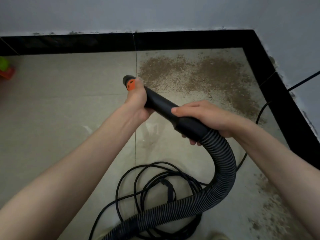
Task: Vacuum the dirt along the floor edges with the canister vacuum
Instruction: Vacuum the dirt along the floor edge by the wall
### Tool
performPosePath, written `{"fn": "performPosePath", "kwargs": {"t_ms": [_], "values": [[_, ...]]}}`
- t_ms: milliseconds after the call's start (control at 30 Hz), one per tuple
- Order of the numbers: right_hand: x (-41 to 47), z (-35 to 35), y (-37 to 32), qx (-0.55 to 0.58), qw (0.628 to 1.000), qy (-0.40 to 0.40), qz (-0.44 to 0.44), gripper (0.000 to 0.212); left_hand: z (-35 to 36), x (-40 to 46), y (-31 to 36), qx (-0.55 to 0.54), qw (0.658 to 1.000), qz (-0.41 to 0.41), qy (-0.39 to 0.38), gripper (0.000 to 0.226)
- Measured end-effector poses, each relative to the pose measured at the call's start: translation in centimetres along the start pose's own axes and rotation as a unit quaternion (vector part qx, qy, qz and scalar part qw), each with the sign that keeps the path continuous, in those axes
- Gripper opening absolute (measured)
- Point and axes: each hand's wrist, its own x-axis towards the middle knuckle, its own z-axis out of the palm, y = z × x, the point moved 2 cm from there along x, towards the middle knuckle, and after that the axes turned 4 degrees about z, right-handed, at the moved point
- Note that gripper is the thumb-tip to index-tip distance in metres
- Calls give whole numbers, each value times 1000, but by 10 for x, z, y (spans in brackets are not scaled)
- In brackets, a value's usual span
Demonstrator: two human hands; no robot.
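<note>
Left hand (136, 101) wraps nozzle (156, 101) near orange tip | right hand (207, 118) grips hose cuff (188, 126) | nozzle held above floor, beside corner dirt (199, 75) | cord (155, 184) coiled below.

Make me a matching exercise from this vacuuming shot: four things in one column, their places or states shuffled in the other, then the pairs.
1. left hand
2. right hand
3. dirt patch
4. power cord

A. coiled on the floor tiles
B. grips the tube near its orange part
C. spread in the corner by the black skirting
D. holds where the ribbed hose joins the tube

Pairs: 1-B, 2-D, 3-C, 4-A
</note>
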Motion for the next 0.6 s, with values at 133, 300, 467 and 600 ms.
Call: {"fn": "performPosePath", "kwargs": {"t_ms": [133,300,467,600], "values": [[7,3,3,-15,1000,24,6,28,7,8,-2,-10,1000,1,-21,60],[23,23,32,-52,997,19,45,31,-18,22,-41,-28,998,-55,-2,68],[39,36,45,-162,984,62,29,42,-33,34,-46,-42,998,-43,7,70],[36,37,56,-172,980,102,17,46,-32,36,-48,-30,999,-39,1,68]]}}
